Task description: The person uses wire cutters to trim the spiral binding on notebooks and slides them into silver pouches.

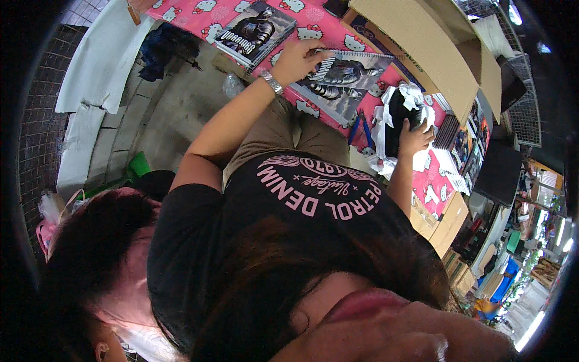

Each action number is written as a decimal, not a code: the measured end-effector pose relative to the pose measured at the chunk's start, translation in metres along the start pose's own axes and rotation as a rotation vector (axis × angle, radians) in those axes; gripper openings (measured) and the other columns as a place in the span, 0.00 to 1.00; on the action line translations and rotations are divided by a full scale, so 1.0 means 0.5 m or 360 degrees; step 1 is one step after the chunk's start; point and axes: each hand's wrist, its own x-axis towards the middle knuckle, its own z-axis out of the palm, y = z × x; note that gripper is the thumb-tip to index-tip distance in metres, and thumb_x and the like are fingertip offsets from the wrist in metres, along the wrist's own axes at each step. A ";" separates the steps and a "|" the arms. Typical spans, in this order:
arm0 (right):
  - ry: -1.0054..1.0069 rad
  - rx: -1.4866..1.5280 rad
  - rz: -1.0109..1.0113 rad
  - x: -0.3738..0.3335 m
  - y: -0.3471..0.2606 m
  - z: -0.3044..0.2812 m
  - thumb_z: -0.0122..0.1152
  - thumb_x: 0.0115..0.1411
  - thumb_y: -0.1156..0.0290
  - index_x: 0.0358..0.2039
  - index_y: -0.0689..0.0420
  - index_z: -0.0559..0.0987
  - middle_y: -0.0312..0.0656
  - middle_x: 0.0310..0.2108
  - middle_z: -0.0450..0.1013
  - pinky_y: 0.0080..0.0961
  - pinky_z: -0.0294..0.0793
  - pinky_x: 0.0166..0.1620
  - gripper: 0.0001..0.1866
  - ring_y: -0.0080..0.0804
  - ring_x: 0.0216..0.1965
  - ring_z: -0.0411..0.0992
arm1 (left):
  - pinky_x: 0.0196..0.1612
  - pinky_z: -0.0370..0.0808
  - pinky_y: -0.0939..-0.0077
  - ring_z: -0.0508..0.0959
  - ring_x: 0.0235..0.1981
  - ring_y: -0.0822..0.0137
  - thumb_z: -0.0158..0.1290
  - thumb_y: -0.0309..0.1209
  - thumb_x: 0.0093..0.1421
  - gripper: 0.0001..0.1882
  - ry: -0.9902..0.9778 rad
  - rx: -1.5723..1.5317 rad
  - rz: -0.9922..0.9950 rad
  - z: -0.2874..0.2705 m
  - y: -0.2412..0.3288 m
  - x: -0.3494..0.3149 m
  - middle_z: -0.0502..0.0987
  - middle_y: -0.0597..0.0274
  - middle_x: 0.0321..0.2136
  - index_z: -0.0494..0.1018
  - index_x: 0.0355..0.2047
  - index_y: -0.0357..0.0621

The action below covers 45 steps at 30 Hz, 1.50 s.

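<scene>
A grey spiral notebook (pixel 356 69) lies between the hands, its bound corner pinched by the left hand (pixel 304 60). The right hand (pixel 416 137) curls against a black bundle (pixel 395 117) in torn white paper (pixel 380 139); whether it grips, I cannot tell. Another notebook (pixel 256 33) sits beyond the left wrist, on the pink tablecloth (pixel 332 29)

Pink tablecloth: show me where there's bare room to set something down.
Bare pink tablecloth shows left of the leftmost spiral notebook, and between that and the cardboard box. It's crowded around the right hand: crumpled white paper, blue-handled tool, dark stack.
</scene>
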 end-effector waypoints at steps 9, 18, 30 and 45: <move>-0.0941 0.0349 -0.0662 -0.230 -0.147 -0.069 0.58 0.55 0.44 0.62 0.58 0.61 0.57 0.59 0.58 0.52 0.61 0.55 0.41 0.62 0.55 0.60 | 0.24 0.68 0.69 0.73 0.19 0.62 0.59 0.38 0.56 0.14 0.0308 0.0255 0.0556 0.025 -0.015 -0.002 0.75 0.54 0.21 0.77 0.37 0.43; -0.0685 0.1801 -0.0238 -0.096 -0.197 -0.168 0.65 0.47 0.72 0.51 0.59 0.74 0.53 0.43 0.73 0.35 0.69 0.51 0.27 0.46 0.46 0.72 | 0.19 0.69 0.83 0.74 0.17 0.79 0.59 0.34 0.58 0.15 0.0093 0.0303 0.0233 0.017 -0.069 -0.009 0.77 0.65 0.21 0.76 0.44 0.41; -0.0629 0.1625 -0.1027 -0.018 -0.383 -0.288 0.66 0.46 0.67 0.54 0.58 0.73 0.47 0.42 0.73 0.38 0.72 0.47 0.31 0.47 0.44 0.72 | 0.27 0.73 0.78 0.77 0.22 0.74 0.55 0.24 0.54 0.16 0.0053 0.0319 0.0038 0.009 -0.022 -0.021 0.79 0.58 0.25 0.78 0.44 0.42; -0.1549 0.2158 0.0429 -0.080 -0.193 -0.149 0.58 0.56 0.77 0.51 0.61 0.72 0.44 0.44 0.74 0.22 0.70 0.47 0.21 0.26 0.42 0.71 | 0.43 0.73 0.64 0.78 0.42 0.61 0.53 0.33 0.53 0.16 0.0160 0.1491 0.0824 -0.230 0.161 0.147 0.80 0.60 0.35 0.76 0.44 0.50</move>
